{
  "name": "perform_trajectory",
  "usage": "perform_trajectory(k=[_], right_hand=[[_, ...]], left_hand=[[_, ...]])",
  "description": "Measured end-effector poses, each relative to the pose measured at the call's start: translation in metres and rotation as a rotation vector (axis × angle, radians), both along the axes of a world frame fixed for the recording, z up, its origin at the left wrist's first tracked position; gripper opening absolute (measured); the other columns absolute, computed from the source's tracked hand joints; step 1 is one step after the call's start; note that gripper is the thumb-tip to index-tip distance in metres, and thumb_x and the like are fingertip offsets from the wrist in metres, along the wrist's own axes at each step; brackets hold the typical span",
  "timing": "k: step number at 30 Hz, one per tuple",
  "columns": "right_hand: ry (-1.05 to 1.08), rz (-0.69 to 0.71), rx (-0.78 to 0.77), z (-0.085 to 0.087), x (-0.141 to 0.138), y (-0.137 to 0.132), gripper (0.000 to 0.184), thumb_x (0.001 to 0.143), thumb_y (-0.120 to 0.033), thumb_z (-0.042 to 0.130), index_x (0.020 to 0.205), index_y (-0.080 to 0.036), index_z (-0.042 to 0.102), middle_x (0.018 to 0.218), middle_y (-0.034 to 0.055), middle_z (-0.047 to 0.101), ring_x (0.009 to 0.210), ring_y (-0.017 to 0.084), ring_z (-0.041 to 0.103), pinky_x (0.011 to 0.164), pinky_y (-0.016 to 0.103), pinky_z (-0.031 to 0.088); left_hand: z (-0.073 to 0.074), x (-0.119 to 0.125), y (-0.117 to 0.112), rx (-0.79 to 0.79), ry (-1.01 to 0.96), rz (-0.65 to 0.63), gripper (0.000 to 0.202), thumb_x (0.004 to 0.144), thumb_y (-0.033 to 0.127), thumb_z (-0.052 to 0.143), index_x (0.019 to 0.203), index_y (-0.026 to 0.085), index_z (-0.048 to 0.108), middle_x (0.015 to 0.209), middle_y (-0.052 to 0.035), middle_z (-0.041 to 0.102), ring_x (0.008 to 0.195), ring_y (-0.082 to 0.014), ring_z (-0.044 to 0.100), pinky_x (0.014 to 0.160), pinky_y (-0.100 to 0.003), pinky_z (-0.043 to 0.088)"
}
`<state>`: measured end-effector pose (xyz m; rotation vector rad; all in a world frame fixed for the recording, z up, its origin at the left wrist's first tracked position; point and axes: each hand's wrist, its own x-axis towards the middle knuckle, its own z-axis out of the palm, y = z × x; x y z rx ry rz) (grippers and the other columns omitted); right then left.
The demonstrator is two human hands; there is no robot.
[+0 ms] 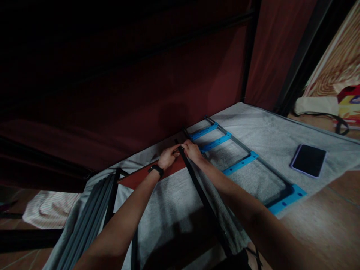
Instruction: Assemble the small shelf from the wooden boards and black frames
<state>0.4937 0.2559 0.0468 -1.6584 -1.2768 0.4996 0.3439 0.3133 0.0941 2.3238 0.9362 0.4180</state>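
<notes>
Both hands meet near the far end of a long black metal bar [201,191], which slants from my body toward the dark red furniture. My left hand [168,156], with a black watch on its wrist, has its fingers closed against the bar's left side. From the right, my right hand [192,150] grips the same bar with bent fingers. Anything small between the fingertips is too dark to make out. Below my left hand lies a reddish-brown flat panel [140,176], running along the frame between the black bars.
To the right lies a ladder-like frame of grey tubes with blue brackets [242,164]. A phone [309,160] rests on the grey cloth [275,131]. Several grey tubes [87,213] lie at left beside another black bar [113,198]. Dark red furniture [168,82] rises behind.
</notes>
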Motion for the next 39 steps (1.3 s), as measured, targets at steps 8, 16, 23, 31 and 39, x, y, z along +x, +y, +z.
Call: perform_trajectory(k=[8, 16, 23, 31, 39], right_hand=[[0.164, -0.056, 0.106, -0.01, -0.008, -0.005, 0.02, 0.099, -0.029, 0.044, 0.094, -0.022, 0.062, 0.082, 0.002, 0.069, 0.079, 0.015, 0.067, 0.074, 0.024, 0.048], [0.262, 0.004, 0.123, -0.018, -0.004, -0.002, 0.019, 0.093, -0.02, 0.046, 0.092, -0.02, 0.065, 0.088, 0.0019, 0.07, 0.079, 0.014, 0.066, 0.074, 0.024, 0.051], [0.33, 0.007, 0.07, -0.019, -0.002, 0.003, 0.017, 0.09, -0.028, 0.05, 0.087, -0.02, 0.065, 0.07, -0.0015, 0.066, 0.06, 0.013, 0.061, 0.058, 0.022, 0.049], [0.326, 0.045, 0.034, -0.019, 0.004, 0.006, 0.022, 0.092, -0.036, 0.052, 0.084, -0.02, 0.065, 0.069, -0.0016, 0.067, 0.061, 0.012, 0.063, 0.06, 0.021, 0.05], [0.22, -0.039, -0.025, -0.017, 0.003, 0.007, 0.049, 0.096, -0.052, 0.045, 0.061, -0.022, 0.061, 0.055, -0.0011, 0.06, 0.057, 0.013, 0.059, 0.061, 0.022, 0.047]], left_hand=[[-0.007, 0.001, 0.006, -0.005, -0.019, -0.031, 0.049, 0.084, 0.014, 0.059, 0.132, 0.022, 0.062, 0.122, -0.0077, 0.07, 0.109, -0.0207, 0.066, 0.096, -0.032, 0.05], [-0.008, 0.001, 0.005, -0.088, -0.046, -0.03, 0.053, 0.084, 0.014, 0.059, 0.137, 0.019, 0.057, 0.116, -0.0082, 0.073, 0.103, -0.0202, 0.068, 0.092, -0.032, 0.052], [-0.004, 0.002, 0.0, -0.072, -0.031, -0.02, 0.052, 0.084, 0.012, 0.058, 0.136, 0.019, 0.058, 0.117, -0.0082, 0.072, 0.105, -0.0197, 0.068, 0.094, -0.031, 0.051], [-0.004, 0.003, 0.001, -0.015, -0.004, -0.005, 0.052, 0.084, 0.013, 0.058, 0.136, 0.019, 0.059, 0.113, -0.0076, 0.073, 0.102, -0.0196, 0.068, 0.094, -0.031, 0.051], [-0.001, 0.002, -0.001, 0.019, 0.024, -0.015, 0.051, 0.085, 0.015, 0.058, 0.136, 0.022, 0.059, 0.115, -0.0062, 0.073, 0.107, -0.0213, 0.067, 0.099, -0.034, 0.049]])
